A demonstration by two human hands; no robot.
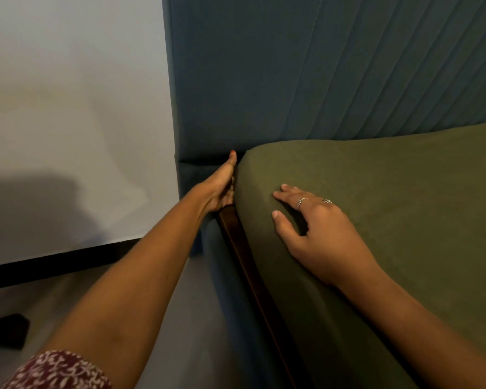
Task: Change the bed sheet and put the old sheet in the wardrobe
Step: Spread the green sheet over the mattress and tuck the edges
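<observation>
Olive-green fitted bed sheet (376,197) over mattress corner, right hand (317,234) flat, fingers spread on it, left hand (220,186) wedged beside padded blue headboard (264,80), fingers apparently curled under the sheet edge

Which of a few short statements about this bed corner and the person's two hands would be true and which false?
1. The right hand lies flat on top of the olive green bed sheet. True.
2. The left hand is lifted clear of the bed. False: it is pushed down into the gap between the sheet-covered mattress corner and the dark wooden side rail.
3. The padded headboard is red. False: it is dark blue, with slanted stitched lines.
4. Rings show on the right hand's fingers. True.
5. A pillow rests at this corner. False: no pillow is in view.
</observation>
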